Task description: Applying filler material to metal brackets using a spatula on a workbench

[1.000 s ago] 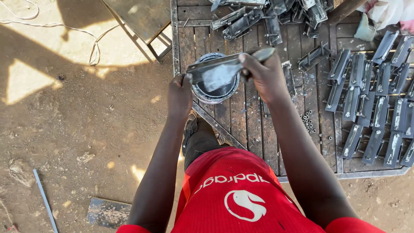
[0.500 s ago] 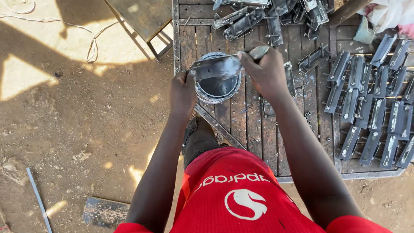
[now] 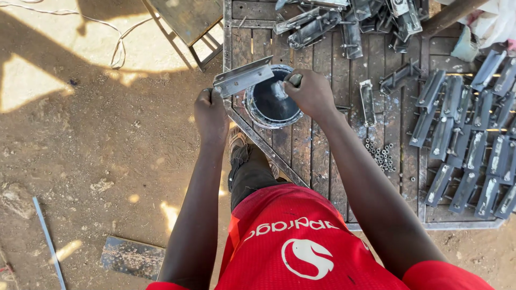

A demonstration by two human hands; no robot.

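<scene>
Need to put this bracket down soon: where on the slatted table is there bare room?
Bare slats lie between the paint can and the loose upright bracket, running toward the near table edge, left of the bolt cluster. The right side is crowded with rows of painted brackets; the far end holds the bracket pile.

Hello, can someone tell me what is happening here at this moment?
A person in a red shirt stands over a slatted metal table. The left hand holds a grey metal bracket up beside a round tin of dark paint. The right hand dips a brush into the tin. More brackets lie in rows at the right of the table, others piled at its far end, and small bolts lie between.
</scene>
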